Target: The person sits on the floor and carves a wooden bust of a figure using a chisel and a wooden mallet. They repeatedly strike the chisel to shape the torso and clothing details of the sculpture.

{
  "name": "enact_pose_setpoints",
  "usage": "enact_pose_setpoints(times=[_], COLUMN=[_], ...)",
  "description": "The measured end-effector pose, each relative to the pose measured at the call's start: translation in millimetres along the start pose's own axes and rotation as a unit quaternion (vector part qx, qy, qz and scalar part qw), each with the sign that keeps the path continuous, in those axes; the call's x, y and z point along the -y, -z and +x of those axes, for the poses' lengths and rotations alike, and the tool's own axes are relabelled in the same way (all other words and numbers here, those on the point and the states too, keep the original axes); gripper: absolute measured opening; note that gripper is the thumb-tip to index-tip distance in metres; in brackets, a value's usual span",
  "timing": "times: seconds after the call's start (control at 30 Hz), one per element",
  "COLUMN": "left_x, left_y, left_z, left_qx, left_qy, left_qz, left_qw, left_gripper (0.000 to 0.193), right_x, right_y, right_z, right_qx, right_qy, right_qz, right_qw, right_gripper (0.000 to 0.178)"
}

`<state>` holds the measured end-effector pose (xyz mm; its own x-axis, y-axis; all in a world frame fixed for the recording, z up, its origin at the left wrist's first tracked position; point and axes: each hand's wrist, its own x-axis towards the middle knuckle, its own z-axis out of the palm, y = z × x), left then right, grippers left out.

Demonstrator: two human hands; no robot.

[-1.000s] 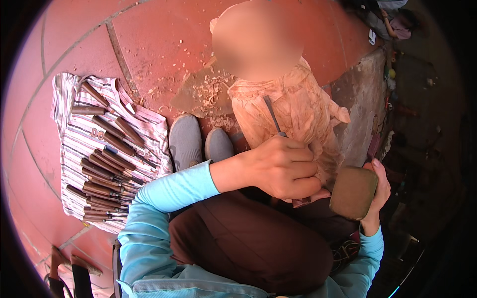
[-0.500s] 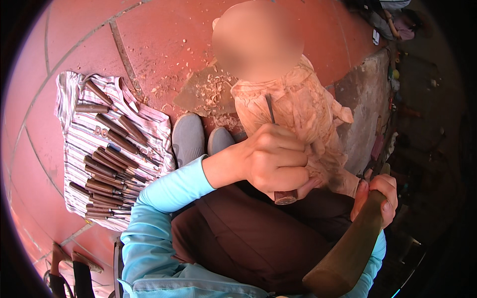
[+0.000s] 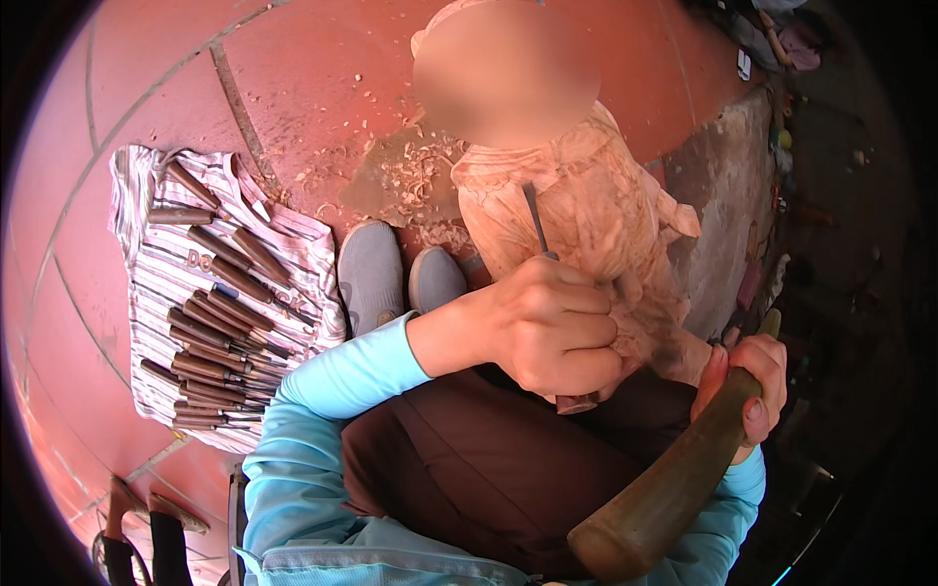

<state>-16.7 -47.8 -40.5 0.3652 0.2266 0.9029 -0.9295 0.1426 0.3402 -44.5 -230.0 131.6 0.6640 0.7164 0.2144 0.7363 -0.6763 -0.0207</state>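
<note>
My left hand (image 3: 559, 327) is closed in a fist round a wood-carving chisel (image 3: 536, 221). Its thin metal blade points away from me and meets the chest area of a carved wooden figure (image 3: 576, 210); the butt of its handle shows below my fist. The figure leans across my lap, its head blurred out. In my right hand (image 3: 747, 386) is a thick wooden mallet (image 3: 664, 488), gripped near its narrow end. The mallet's broad end hangs over my right thigh, apart from the chisel.
Several wooden-handled chisels (image 3: 210, 317) lie on a striped shirt (image 3: 156, 381) on the red tile floor (image 3: 303, 59) to the left. Wood shavings (image 3: 410, 181) are scattered beyond my grey shoes (image 3: 371, 273). A grey stone slab (image 3: 728, 186) stands right of the figure.
My left hand has shifted slightly right and toward me, tilting the chisel while its tip stays on the figure. The mallet's broad end has swung a little left.
</note>
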Motion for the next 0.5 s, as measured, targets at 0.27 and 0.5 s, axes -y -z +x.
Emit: enact_pose_setpoints(times=[0.27,0.5], left_x=[1.0,-1.2], left_y=[0.4,4.8], left_z=[0.5,2.8], left_qx=[0.013,0.012], left_qy=[0.009,0.029], left_qz=[0.006,0.024], left_qw=[1.0,0.999], left_gripper=[0.031,0.028], right_x=[-3.9,-12.1], right_y=[-0.5,-2.6], right_z=[-7.5,-9.3], right_qx=[0.001,-0.007], right_qy=[-0.013,0.015], right_qz=[0.008,-0.049], right_qw=[1.0,0.999], right_gripper=[0.092,0.089])
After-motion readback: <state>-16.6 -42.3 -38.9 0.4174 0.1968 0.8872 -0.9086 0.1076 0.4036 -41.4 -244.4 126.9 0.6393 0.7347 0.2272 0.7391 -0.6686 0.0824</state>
